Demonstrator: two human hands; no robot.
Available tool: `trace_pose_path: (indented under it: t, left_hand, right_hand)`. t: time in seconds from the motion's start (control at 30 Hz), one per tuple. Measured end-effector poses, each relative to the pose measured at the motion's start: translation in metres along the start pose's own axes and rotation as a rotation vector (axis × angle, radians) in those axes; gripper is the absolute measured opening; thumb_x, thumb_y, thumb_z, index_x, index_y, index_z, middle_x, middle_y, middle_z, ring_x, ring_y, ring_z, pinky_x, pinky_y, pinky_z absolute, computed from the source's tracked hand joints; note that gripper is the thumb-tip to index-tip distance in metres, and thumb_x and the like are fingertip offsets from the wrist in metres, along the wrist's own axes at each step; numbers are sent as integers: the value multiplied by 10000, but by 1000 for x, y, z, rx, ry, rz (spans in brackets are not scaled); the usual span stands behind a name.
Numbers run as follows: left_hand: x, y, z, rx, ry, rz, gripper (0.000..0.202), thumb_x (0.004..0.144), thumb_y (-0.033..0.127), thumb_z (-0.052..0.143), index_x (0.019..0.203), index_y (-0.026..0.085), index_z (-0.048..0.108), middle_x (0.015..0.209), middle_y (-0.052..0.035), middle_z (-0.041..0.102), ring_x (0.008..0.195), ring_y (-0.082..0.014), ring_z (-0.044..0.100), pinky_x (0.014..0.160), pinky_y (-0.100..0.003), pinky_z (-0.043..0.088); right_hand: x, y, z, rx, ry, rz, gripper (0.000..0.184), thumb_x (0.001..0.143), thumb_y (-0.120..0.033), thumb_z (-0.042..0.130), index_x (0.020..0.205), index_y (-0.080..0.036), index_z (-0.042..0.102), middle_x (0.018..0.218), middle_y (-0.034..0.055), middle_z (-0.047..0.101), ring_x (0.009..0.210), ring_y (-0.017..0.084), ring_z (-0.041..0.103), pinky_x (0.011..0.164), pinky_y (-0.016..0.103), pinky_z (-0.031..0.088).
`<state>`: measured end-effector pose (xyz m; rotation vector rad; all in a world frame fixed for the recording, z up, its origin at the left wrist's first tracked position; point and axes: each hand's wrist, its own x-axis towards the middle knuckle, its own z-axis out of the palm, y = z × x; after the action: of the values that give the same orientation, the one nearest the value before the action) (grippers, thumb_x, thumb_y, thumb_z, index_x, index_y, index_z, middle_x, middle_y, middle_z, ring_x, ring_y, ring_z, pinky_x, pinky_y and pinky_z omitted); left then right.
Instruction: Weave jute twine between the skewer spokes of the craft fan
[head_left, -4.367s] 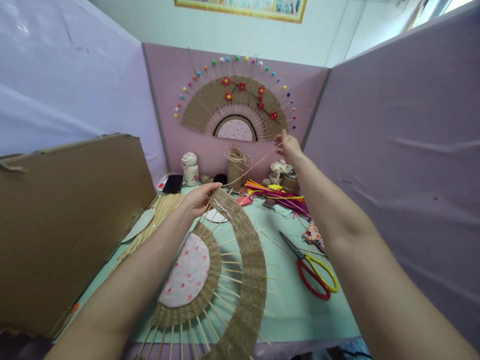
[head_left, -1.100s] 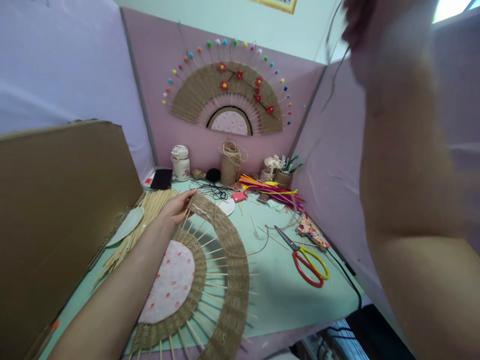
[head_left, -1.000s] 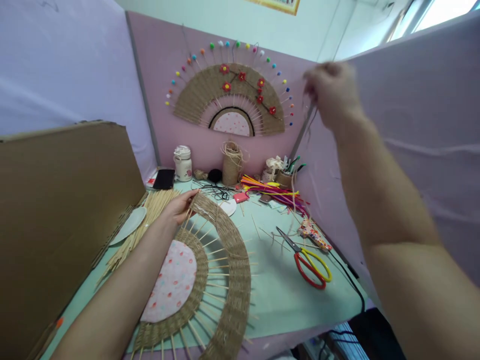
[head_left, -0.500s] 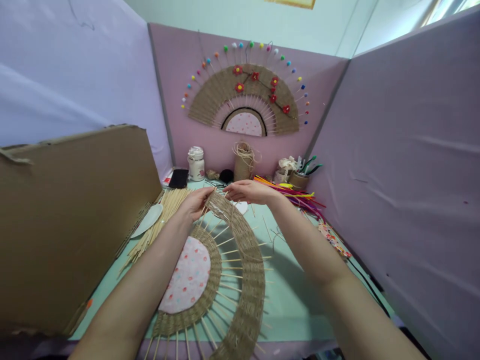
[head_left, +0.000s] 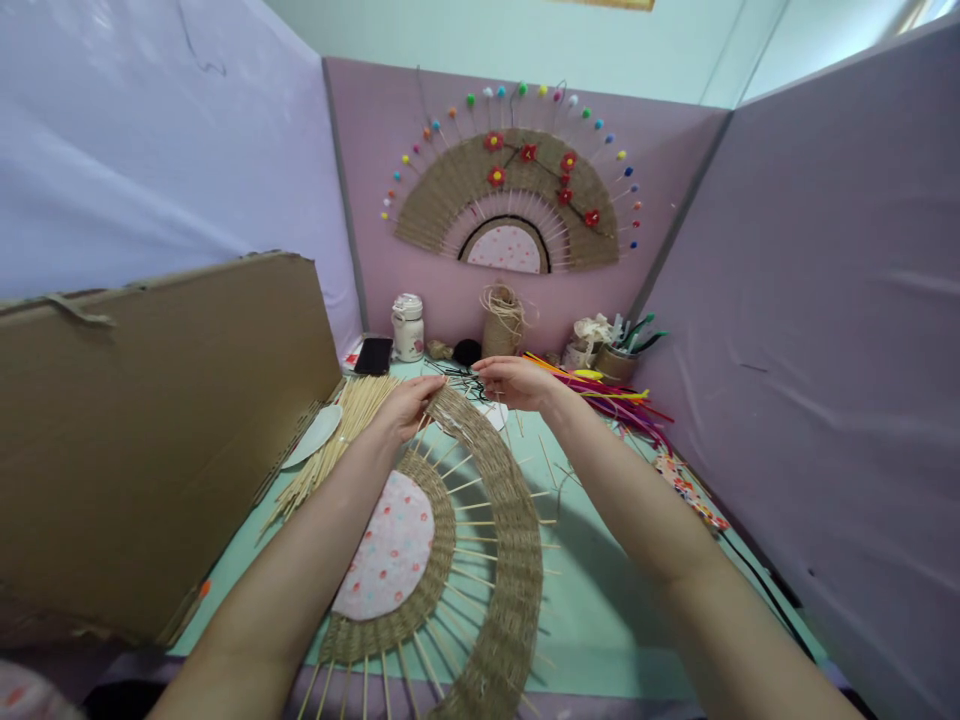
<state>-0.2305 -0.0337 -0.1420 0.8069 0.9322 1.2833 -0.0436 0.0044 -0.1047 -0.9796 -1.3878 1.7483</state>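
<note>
A woven twine fan on thin wooden sticks stands tilted over the table, its half-round centre covered in pink dotted cloth. My left hand grips the far end of the outer woven band, thumb and fingers closed on it. Just right of that end, apart from the band, is my right hand. Its fingertips are pressed together; whatever they pinch is too small to make out. The lower edge of the fan runs out of view.
A cardboard sheet stands at the left beside loose sticks and a white oval piece. Behind are a phone, a white bottle, a twine spool and coloured pipe cleaners. A finished fan hangs on the back panel.
My right hand has moved a little to the right, widening the gap to my left hand. The left keeps its grip on the fan. The whole view has shifted slightly.
</note>
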Motion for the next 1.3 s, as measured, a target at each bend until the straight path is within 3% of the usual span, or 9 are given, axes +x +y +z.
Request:
trace_pose_path:
  t: [0.23, 0.4, 0.6, 0.9, 0.97, 1.03, 1.1, 1.2, 1.3]
  left_hand:
    - [1, -1, -1, -14, -8, -11, 132, 661, 146, 720, 742, 102, 625, 622, -14, 620, 516, -103, 571, 502, -216, 459]
    - [-2, 0, 1, -8, -7, -1, 88, 684, 138, 692, 724, 101, 623, 590, -7, 608, 483, -97, 554, 466, -206, 448]
    - [2, -1, -3, -26, -27, -1, 68, 704, 141, 671, 705, 110, 611, 571, -4, 601, 472, -102, 563, 463, -209, 457]
    - [5, 4, -7, -57, -33, 10, 72, 728, 136, 668, 735, 119, 598, 594, -9, 623, 489, -112, 591, 498, -222, 492]
    - [5, 5, -8, -45, -28, 21, 88, 718, 139, 680, 729, 120, 595, 587, -8, 619, 484, -115, 591, 486, -221, 487]
    - [5, 6, -8, -36, -33, 25, 95, 716, 142, 681, 718, 121, 588, 583, -7, 615, 482, -119, 591, 475, -222, 483]
    - [4, 7, -9, -38, -41, 24, 88, 722, 139, 670, 714, 121, 584, 576, -5, 610, 479, -121, 590, 478, -227, 489]
    - [4, 8, -8, -41, -59, 12, 75, 724, 133, 661, 727, 119, 587, 572, 1, 605, 487, -123, 595, 493, -235, 500]
    - [5, 8, -8, -38, -73, -7, 86, 713, 133, 672, 739, 118, 591, 582, 4, 608, 493, -119, 594, 499, -233, 500]
  right_hand:
    - [-17, -5, -2, -727, 149, -276, 93, 754, -195, 636, 785, -143, 707, 582, -21, 570, 520, 77, 416, 520, 222, 318]
    - [-23, -1, 3, -958, 61, -418, 160, 799, -239, 581, 790, -150, 714, 720, 25, 664, 661, 119, 537, 608, 237, 372]
    - [-28, 3, -14, -967, -40, -337, 191, 774, -312, 595, 794, -151, 695, 740, 38, 666, 675, 138, 546, 617, 255, 392]
    - [-81, -8, -62, -926, -296, -172, 329, 785, -471, 569, 864, -160, 646, 846, 31, 645, 777, 146, 559, 730, 273, 427]
    - [-84, -7, -81, -1074, -194, -136, 327, 790, -458, 555, 860, -155, 656, 836, 44, 649, 766, 160, 561, 706, 278, 430]
    - [-83, -6, -98, -1253, 13, -59, 306, 759, -435, 591, 830, -148, 671, 822, 68, 659, 768, 189, 577, 703, 296, 436]
    - [-81, -4, -106, -1350, 81, -3, 324, 682, -420, 683, 860, -149, 694, 902, 97, 679, 850, 230, 602, 762, 320, 451]
    - [-74, -5, -95, -1204, -18, -159, 498, 673, -473, 710, 1074, -182, 672, 1158, 111, 640, 1063, 256, 577, 917, 348, 436]
    - [-56, -1, -61, -810, -17, -364, 453, 841, -521, 531, 1161, -214, 622, 1218, 89, 619, 1135, 209, 552, 999, 359, 396]
